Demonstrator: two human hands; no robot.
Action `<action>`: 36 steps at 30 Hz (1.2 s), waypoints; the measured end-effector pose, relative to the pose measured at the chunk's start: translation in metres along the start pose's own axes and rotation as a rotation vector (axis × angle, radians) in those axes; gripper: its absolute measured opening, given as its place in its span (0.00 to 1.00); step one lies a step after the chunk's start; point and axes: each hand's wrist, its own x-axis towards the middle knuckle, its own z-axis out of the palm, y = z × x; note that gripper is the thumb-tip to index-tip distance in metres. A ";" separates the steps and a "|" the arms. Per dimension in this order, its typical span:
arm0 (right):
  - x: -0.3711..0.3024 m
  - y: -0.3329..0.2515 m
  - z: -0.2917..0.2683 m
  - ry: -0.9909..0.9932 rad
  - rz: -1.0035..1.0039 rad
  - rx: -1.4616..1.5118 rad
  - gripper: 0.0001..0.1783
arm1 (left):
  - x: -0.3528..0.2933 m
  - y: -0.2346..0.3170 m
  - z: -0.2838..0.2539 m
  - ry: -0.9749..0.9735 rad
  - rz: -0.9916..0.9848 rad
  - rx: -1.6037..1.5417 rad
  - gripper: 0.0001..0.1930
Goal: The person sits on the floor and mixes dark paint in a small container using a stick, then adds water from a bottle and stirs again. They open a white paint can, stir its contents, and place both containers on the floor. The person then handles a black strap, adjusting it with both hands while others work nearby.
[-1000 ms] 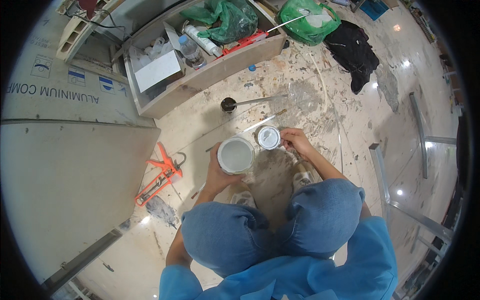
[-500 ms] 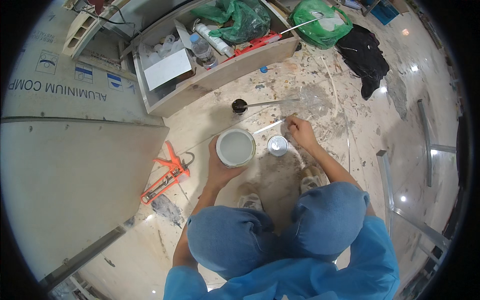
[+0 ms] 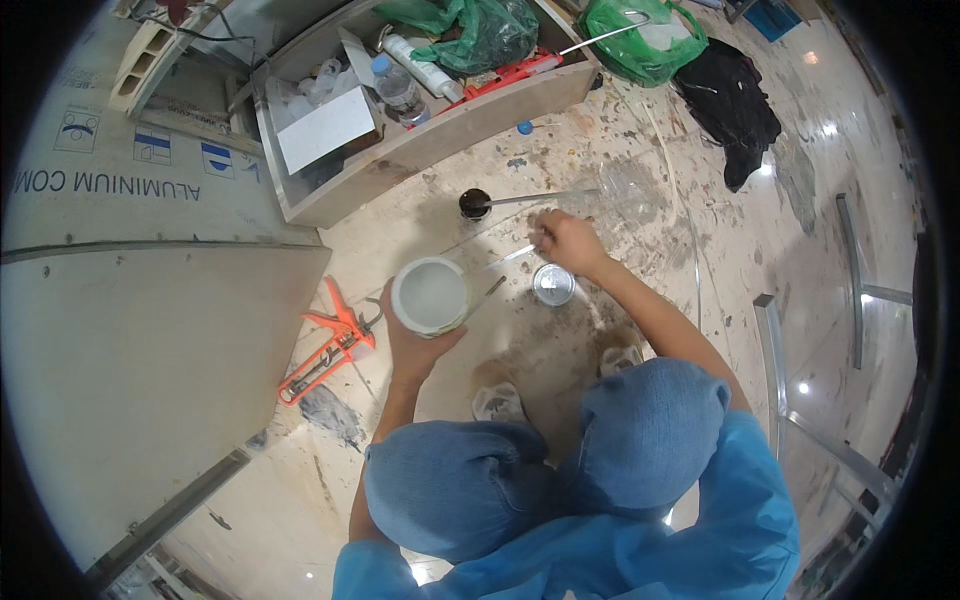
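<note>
My left hand (image 3: 412, 340) wraps around a round tin (image 3: 430, 296) with a pale grey, smooth round face toward me; whether that is its contents or its base I cannot tell. Just right of it, my right hand (image 3: 568, 240) is closed on one end of a thin, flat metallic strip (image 3: 512, 256) that points toward the tin. Below that hand lies a small silver round lid (image 3: 553, 284) on the floor. A thin dark-tipped stick (image 3: 497, 286) shows beside the tin. Farther off stands a small dark jar (image 3: 474, 204) with a long flat stick (image 3: 545, 198) leaning out of it.
An orange caulking gun (image 3: 330, 345) lies at left by a grey panel (image 3: 150, 350). Beyond is an open wooden drawer (image 3: 440, 135) holding a bottle, tubes and a red caulking gun. A green bag (image 3: 640, 45), black cloth (image 3: 730, 115) and metal frames (image 3: 775, 360) lie at right.
My left hand has shifted the tin to the left, and the dark-tipped stick now shows beside it. My right hand has moved left with the strip, toward the jar.
</note>
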 end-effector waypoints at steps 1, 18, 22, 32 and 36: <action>-0.006 0.001 0.005 -0.005 -0.120 -0.151 0.13 | -0.002 -0.001 -0.004 0.028 -0.016 -0.008 0.61; 0.002 -0.010 0.017 -0.294 -0.265 -0.539 0.16 | -0.010 0.037 -0.040 0.320 0.008 0.028 0.52; -0.002 -0.014 0.008 -0.295 -0.123 -0.444 0.18 | -0.008 0.042 -0.040 0.277 0.084 0.369 0.53; -0.010 -0.038 -0.013 -0.166 -0.185 -0.337 0.18 | -0.018 0.022 -0.042 0.249 -0.030 -0.041 0.55; -0.034 -0.106 -0.085 0.107 -0.221 0.326 0.23 | -0.023 0.025 -0.047 0.314 -0.036 0.039 0.51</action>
